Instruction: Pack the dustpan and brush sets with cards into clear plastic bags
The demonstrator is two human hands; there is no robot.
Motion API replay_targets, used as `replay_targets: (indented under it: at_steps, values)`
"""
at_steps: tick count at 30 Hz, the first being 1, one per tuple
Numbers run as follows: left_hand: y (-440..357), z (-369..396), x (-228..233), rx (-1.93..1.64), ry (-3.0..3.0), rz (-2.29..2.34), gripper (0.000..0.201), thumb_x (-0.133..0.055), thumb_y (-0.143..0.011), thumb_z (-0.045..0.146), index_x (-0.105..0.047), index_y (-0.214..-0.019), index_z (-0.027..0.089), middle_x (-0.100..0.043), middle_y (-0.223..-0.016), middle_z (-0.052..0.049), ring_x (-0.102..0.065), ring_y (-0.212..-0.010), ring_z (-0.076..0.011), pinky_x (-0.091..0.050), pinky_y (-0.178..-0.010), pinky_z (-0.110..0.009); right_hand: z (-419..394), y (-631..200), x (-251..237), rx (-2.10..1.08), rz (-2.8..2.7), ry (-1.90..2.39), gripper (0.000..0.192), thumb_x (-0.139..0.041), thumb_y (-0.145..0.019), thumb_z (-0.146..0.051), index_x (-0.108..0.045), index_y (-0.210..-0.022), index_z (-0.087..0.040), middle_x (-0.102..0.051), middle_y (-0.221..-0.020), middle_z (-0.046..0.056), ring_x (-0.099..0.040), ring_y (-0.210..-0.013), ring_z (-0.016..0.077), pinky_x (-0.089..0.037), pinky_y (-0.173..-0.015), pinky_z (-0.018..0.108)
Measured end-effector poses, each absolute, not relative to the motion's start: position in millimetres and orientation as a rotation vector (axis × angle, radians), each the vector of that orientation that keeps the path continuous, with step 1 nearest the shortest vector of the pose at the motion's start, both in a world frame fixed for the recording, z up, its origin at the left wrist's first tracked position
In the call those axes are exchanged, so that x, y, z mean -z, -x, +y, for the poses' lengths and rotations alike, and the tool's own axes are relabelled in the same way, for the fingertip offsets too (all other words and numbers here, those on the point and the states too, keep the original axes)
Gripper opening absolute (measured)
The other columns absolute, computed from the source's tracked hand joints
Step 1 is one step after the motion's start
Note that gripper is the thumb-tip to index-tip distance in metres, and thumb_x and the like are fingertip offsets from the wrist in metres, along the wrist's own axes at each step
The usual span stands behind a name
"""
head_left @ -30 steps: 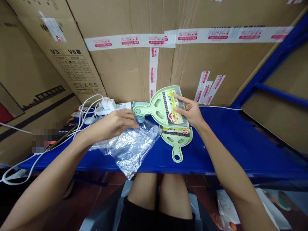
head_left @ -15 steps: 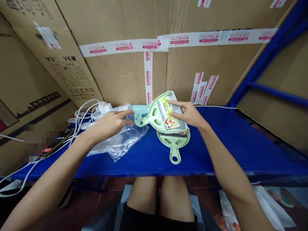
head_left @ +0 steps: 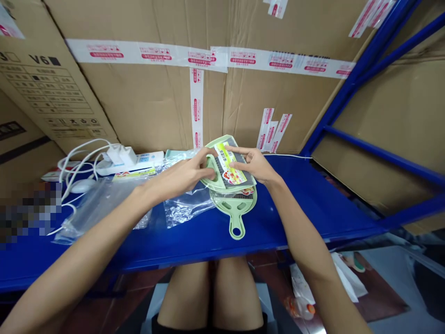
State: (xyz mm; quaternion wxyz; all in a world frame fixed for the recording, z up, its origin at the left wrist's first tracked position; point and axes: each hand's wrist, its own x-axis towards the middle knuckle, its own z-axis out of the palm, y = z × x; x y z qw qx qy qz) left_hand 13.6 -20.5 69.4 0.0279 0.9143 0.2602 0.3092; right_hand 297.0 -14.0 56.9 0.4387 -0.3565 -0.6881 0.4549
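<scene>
Hands (head_left: 184, 175) hold dustpan (head_left: 222, 168) (brush inside).

I am seeing a white power strip (head_left: 130, 160) with coiled cables (head_left: 74, 160) sitting at the far left of the blue shelf (head_left: 313, 204), a white mouse (head_left: 80, 186) lying near it. Taped cardboard boxes (head_left: 156, 97) are standing behind, a blue rack frame (head_left: 365, 139) rising at right.
</scene>
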Motion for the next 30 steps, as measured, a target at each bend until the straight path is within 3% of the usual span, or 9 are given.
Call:
replay_targets:
  at_steps: [4,7,10,14,17,20,23,27,30]
  values:
    - [-21.4,-20.6,-57.1,-0.833,-2.565,0.871,0.044,-0.05,-0.101,0.03,-0.05,-0.145,0.028,-0.071,-0.093,-0.004,-0.059,-0.062,-0.0159,-0.048,-0.06,-0.03,-14.1,-291.1,-53.0,-1.246,-1.825,0.904,0.071,-0.094,-0.072,-0.035,-0.073,-0.139,-0.023,-0.08,-0.117,0.008,-0.074,-0.097,0.0222,-0.065,-0.083,0.036]
    - [-26.5,-28.8,-53.2,-0.795,-2.54,0.9,0.038,-0.045,-0.106,0.033,-0.051,-0.143,0.029,-0.072,-0.094,-0.003,-0.062,-0.065,-0.0163,-0.049,-0.062,-0.03,-14.0,-277.8,-44.3,-1.282,-1.83,0.906,0.071,-0.096,-0.07,-0.036,-0.075,-0.136,-0.022,-0.081,-0.116,0.008,-0.075,-0.099,0.0244,-0.065,-0.085,0.038]
    - [-23.3,-32.3,-58.6,-0.859,-2.826,0.774,0.028,-0.047,-0.106,0.026,-0.063,-0.129,0.029,-0.07,-0.128,-0.01,-0.069,-0.102,-0.0244,-0.055,-0.089,-0.043,-12.6,-261.0,-31.2,-1.258,-1.69,0.904,0.079,-0.099,-0.065,-0.039,-0.074,-0.138,-0.022,-0.082,-0.112,0.007,-0.075,-0.106,0.0292,-0.065,-0.092,0.045]
    - [10.6,-11.7,-70.7,-1.54,-2.713,1.034,0.033,-0.066,-0.1,0.028,-0.064,-0.132,0.026,-0.055,-0.151,-0.013,-0.05,-0.139,-0.0342,-0.041,-0.116,-0.061,-9.5,-250.6,-18.4,-1.184,-1.45,0.88,0.09,-0.097,-0.067,-0.045,-0.064,-0.149,-0.026,-0.08,-0.122,0.008,-0.074,-0.11,0.0299,-0.063,-0.101,0.051]
    - [41.0,12.9,-67.8,-1.753,-2.051,1.204,0.05,-0.077,-0.091,0.033,-0.06,-0.137,0.021,-0.063,-0.138,-0.013,-0.059,-0.126,-0.0299,-0.05,-0.109,-0.051,-6.9,-252.9,-16.4,-1.066,-1.385,0.851,0.094,-0.095,-0.071,-0.047,-0.058,-0.155,-0.029,-0.078,-0.128,0.008,-0.075,-0.11,0.0299,-0.061,-0.104,0.055]
    - [51.7,25.8,-54.8,-1.402,-1.578,0.953,0.04,-0.079,-0.089,0.037,-0.068,-0.122,0.017,-0.072,-0.11,-0.01,-0.067,-0.094,-0.0211,-0.059,-0.083,-0.036,-6.8,-255.5,-18.0,-0.953,-1.427,0.831,0.089,-0.091,-0.077,-0.049,-0.056,-0.157,-0.03,-0.074,-0.137,0.007,-0.071,-0.119,0.0317,-0.059,-0.11,0.057]
    - [45.4,23.5,-44.7,-1.213,-1.341,0.753,0.035,-0.083,-0.086,0.035,-0.073,-0.115,0.017,-0.071,-0.091,-0.005,-0.064,-0.074,-0.0145,-0.055,-0.067,-0.027,-10.9,-254.1,-21.7,-0.881,-1.541,0.853,0.089,-0.089,-0.079,-0.049,-0.053,-0.159,-0.032,-0.066,-0.149,0.005,-0.063,-0.134,0.0346,-0.054,-0.117,0.058]
    - [32.0,15.6,-38.1,-1.187,-1.187,0.668,0.044,-0.087,-0.081,0.026,-0.072,-0.122,0.02,-0.076,-0.101,-0.004,-0.07,-0.081,-0.0162,-0.059,-0.074,-0.029,-17.4,-250.7,-27.2,-0.783,-1.66,0.885,0.099,-0.09,-0.076,-0.045,-0.045,-0.164,-0.033,-0.053,-0.162,0.003,-0.051,-0.148,0.0365,-0.045,-0.124,0.059]
    - [24.2,13.5,-29.5,-1.133,-1.165,0.637,0.034,-0.09,-0.08,0.027,-0.073,-0.107,0.017,-0.078,-0.107,-0.007,-0.073,-0.09,-0.0197,-0.061,-0.084,-0.035,-18.8,-250.6,-28.3,-0.648,-1.671,0.888,0.095,-0.085,-0.081,-0.042,-0.043,-0.165,-0.032,-0.047,-0.167,0.003,-0.042,-0.155,0.0347,-0.036,-0.13,0.056]
